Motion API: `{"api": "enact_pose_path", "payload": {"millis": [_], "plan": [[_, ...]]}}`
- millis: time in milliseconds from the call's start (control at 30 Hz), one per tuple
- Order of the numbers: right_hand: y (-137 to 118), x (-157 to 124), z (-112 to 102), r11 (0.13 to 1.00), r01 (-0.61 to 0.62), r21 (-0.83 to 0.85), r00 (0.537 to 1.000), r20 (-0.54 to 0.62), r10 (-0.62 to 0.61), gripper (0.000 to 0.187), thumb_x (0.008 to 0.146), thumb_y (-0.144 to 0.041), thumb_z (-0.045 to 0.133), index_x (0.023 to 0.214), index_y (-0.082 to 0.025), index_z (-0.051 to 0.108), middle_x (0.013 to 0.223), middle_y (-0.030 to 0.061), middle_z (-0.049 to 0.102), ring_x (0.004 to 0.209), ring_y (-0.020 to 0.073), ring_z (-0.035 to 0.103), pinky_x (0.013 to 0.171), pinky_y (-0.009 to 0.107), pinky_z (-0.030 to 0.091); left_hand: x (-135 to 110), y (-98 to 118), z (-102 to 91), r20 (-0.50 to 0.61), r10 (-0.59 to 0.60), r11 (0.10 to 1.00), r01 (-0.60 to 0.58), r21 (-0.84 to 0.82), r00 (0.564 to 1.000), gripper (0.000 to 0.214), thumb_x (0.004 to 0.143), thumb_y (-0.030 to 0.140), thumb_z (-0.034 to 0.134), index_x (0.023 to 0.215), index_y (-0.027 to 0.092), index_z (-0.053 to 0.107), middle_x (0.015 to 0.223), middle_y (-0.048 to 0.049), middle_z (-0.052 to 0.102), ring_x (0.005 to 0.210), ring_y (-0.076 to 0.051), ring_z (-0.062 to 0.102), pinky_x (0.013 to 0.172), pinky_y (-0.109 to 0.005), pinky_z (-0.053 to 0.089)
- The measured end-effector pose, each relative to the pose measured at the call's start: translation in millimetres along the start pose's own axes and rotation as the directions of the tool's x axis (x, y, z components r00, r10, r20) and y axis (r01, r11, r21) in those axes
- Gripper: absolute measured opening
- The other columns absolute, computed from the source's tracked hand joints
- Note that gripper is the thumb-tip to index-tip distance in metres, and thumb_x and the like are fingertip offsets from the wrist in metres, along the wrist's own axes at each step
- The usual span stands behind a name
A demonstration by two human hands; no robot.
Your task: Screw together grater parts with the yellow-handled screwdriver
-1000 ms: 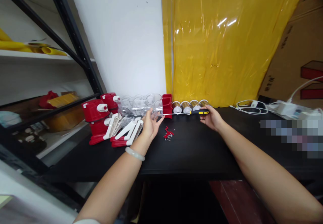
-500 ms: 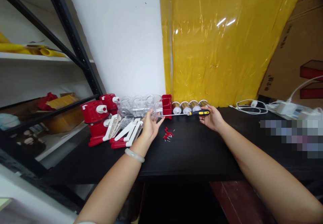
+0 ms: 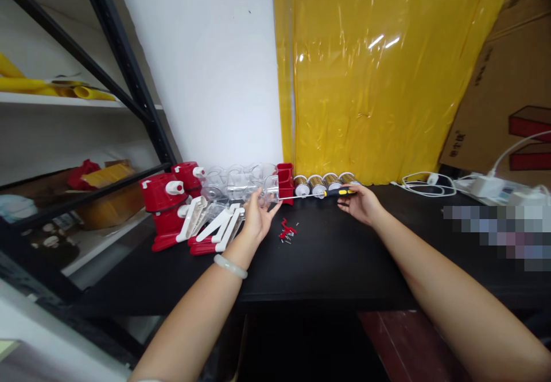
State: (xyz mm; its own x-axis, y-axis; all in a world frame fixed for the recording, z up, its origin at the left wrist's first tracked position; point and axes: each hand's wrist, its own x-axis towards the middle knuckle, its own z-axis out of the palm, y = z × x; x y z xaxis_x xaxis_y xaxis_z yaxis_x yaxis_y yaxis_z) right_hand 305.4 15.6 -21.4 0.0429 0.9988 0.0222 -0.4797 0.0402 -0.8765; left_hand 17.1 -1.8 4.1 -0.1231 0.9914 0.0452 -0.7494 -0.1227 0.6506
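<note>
My left hand grips a clear plastic container at the back of the black table. My right hand is closed on the yellow and black handle of a screwdriver. Its thin metal shaft points left and its tip reaches the clear container near my left fingers. Between my hands lie small red clips and screws.
Red and white plastic parts and more clear containers stand at the left. A red block and several wire spools line the yellow curtain. White cables and a charger lie at right. A black metal shelf rack stands left.
Both hands keep their hold and have hardly moved. The view has shifted slightly.
</note>
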Motion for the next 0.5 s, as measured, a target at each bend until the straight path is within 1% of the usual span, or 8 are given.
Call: {"api": "enact_pose_path", "payload": {"millis": [100, 133, 200, 233, 300, 367, 433, 500], "plan": [[7.1, 5.3, -0.7, 0.979, 0.032, -0.201, 0.993, -0.106, -0.054, 0.036, 0.083, -0.058, 0.056, 0.073, -0.023, 0.052, 0.049, -0.0015, 0.051, 0.041, 0.0122, 0.044, 0.048, 0.028, 0.043, 0.4, 0.7, 0.4, -0.014, -0.002, 1.000, 0.002, -0.004, 1.000, 0.014, 0.081, 0.026, 0.065, 0.090, 0.021, 0.055, 0.090, -0.0039, 0.063, 0.089, -0.017, 0.064, 0.094, -0.052, 0.054], [9.7, 6.8, -0.8, 0.962, 0.055, -0.268, 0.986, -0.136, -0.095, 0.040, 0.082, -0.061, 0.057, 0.070, -0.023, 0.049, 0.043, -0.0037, 0.043, 0.037, 0.0108, 0.038, 0.046, 0.028, 0.041, 0.6, 0.9, 0.5, -0.020, -0.002, 1.000, 0.002, -0.005, 1.000, 0.014, 0.081, 0.026, 0.065, 0.089, 0.021, 0.055, 0.090, -0.0038, 0.062, 0.089, -0.017, 0.064, 0.094, -0.052, 0.054], [12.5, 8.0, -0.6, 0.942, 0.101, -0.319, 0.976, -0.154, -0.156, 0.038, 0.081, -0.054, 0.063, 0.067, -0.024, 0.047, 0.038, -0.0071, 0.033, 0.035, 0.0090, 0.030, 0.045, 0.026, 0.039, 0.7, 1.0, 0.5, -0.024, 0.000, 1.000, 0.000, -0.005, 1.000, 0.014, 0.081, 0.026, 0.065, 0.089, 0.022, 0.055, 0.091, -0.0039, 0.062, 0.091, -0.018, 0.064, 0.095, -0.053, 0.053], [12.3, 7.6, -0.4, 0.951, 0.113, -0.289, 0.977, -0.142, -0.159, 0.031, 0.080, -0.047, 0.066, 0.069, -0.023, 0.049, 0.039, -0.0073, 0.034, 0.036, 0.0088, 0.031, 0.045, 0.025, 0.039, 0.6, 1.0, 0.4, -0.024, 0.000, 1.000, 0.000, -0.003, 1.000, 0.013, 0.082, 0.026, 0.065, 0.090, 0.022, 0.055, 0.091, -0.0042, 0.063, 0.091, -0.018, 0.064, 0.095, -0.053, 0.053], [9.3, 5.6, -0.2, 0.982, 0.109, -0.152, 0.988, -0.092, -0.124, 0.017, 0.074, -0.032, 0.068, 0.078, -0.024, 0.054, 0.049, -0.0061, 0.048, 0.041, 0.0091, 0.041, 0.049, 0.024, 0.044, 0.5, 0.7, 0.2, -0.019, -0.001, 1.000, 0.001, 0.001, 1.000, 0.013, 0.082, 0.026, 0.064, 0.091, 0.022, 0.055, 0.091, -0.0045, 0.063, 0.091, -0.018, 0.064, 0.095, -0.054, 0.053], [5.4, 3.7, -0.9, 0.996, 0.086, -0.034, 0.996, -0.022, -0.087, 0.020, 0.069, -0.026, 0.066, 0.087, -0.024, 0.056, 0.063, -0.0041, 0.060, 0.048, 0.0106, 0.053, 0.054, 0.025, 0.049, 0.4, 0.5, 0.0, -0.008, 0.001, 1.000, -0.001, 0.003, 1.000, 0.013, 0.083, 0.026, 0.064, 0.091, 0.022, 0.055, 0.092, -0.0045, 0.063, 0.091, -0.018, 0.064, 0.095, -0.054, 0.053], [4.2, 4.3, -2.8, 0.998, 0.051, -0.028, 0.999, 0.009, -0.051, 0.020, 0.073, -0.033, 0.063, 0.089, -0.024, 0.057, 0.067, -0.0006, 0.064, 0.052, 0.0132, 0.058, 0.053, 0.026, 0.049, 0.6, 0.4, 0.1, -0.007, 0.003, 1.000, -0.003, 0.006, 1.000, 0.014, 0.082, 0.026, 0.065, 0.090, 0.022, 0.055, 0.091, -0.0043, 0.063, 0.091, -0.018, 0.064, 0.095, -0.054, 0.053], [7.1, 7.7, -5.5, 0.991, 0.044, -0.128, 0.999, -0.014, -0.046, 0.026, 0.081, -0.048, 0.056, 0.082, -0.022, 0.057, 0.058, 0.0022, 0.062, 0.046, 0.0143, 0.055, 0.047, 0.026, 0.045, 0.9, 0.6, 0.3, -0.016, 0.005, 1.000, -0.005, 0.004, 1.000, 0.014, 0.081, 0.026, 0.066, 0.090, 0.022, 0.054, 0.091, -0.0042, 0.063, 0.091, -0.018, 0.065, 0.094, -0.053, 0.054]]}}
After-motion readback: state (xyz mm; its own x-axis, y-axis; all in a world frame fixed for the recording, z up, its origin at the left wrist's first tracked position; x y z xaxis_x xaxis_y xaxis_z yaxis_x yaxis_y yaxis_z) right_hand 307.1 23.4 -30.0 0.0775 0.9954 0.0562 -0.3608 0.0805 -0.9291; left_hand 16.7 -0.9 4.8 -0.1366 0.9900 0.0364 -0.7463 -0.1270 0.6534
